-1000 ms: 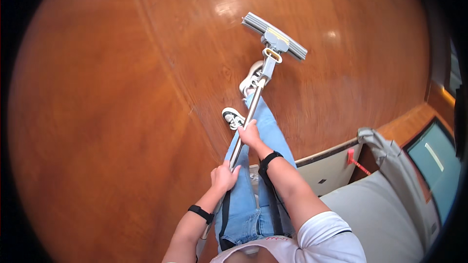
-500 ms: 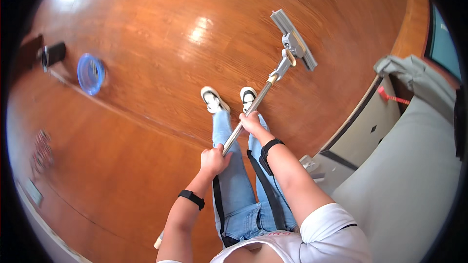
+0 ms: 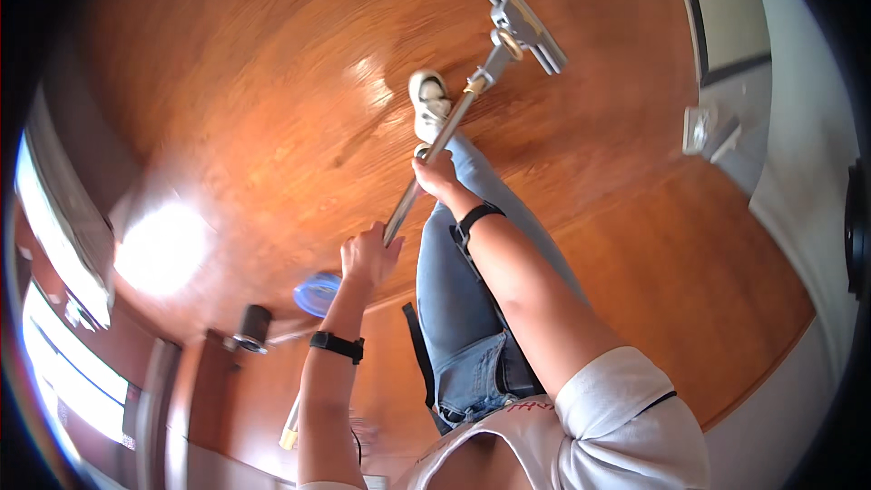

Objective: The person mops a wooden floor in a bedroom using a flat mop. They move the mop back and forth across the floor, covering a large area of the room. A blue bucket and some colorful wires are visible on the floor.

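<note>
Mop in both hands, slanting across the front of the legs. Left hand closed around the metal pole; right hand closed around it higher up, nearer the head. Short bare stretch of pole between the two.

Handling, by judgement: pole stiff, smooth, probably light for its length; could turn or slide in a damp palm. Bulk sits at the far end, so likely head-heavy. Grey mop head looks hard-framed; softness of its underside cannot be told. Nothing looks fragile. Best hold: hands spaced along the pole, as here, clear of the cream ring near the head joint.

Position: head lies beyond the right hand, ahead and to its right, past the shoe, over the wood floor. Whether it touches the floor, cannot tell. Cream-tipped pole end shows beside the left forearm.
</note>
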Motion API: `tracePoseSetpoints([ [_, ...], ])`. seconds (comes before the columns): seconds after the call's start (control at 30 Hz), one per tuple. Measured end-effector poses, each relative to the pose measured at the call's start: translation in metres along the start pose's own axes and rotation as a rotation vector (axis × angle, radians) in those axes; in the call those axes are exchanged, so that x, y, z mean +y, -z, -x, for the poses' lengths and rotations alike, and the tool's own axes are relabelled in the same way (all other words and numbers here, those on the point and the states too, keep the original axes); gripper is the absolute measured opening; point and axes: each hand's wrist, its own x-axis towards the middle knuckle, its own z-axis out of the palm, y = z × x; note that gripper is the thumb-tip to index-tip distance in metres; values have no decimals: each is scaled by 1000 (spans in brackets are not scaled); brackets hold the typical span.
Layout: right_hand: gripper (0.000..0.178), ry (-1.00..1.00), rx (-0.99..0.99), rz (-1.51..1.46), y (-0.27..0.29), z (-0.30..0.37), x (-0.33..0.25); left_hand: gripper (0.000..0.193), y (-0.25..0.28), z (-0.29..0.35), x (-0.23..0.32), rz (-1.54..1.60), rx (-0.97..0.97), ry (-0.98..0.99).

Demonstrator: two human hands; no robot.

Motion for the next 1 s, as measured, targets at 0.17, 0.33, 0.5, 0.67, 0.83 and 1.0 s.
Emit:
tracePoseSetpoints([
  [0.17,53,12,110,-132,-7,67,-32,33,71,39,-16,-142,39,-162],
  [0.33,52,-27,43,-333,-18,115,-66,33,121,75,-16,-259,64,-163],
  [0.5,48,-46,269,-310,-12,157,-70,34,143,104,-6,-311,34,-204],
  [0.67,38,-32,396,-474,-49,166,-106,39,191,107,-15,-276,-55,-163],
  [0.83,37,50,511,-915,-54,150,-171,41,238,56,-24,-294,-87,-249],
  [1.0,35,-37,96,-1706,-66,182,-231,38,315,51,-31,-139,-131,-433],
])
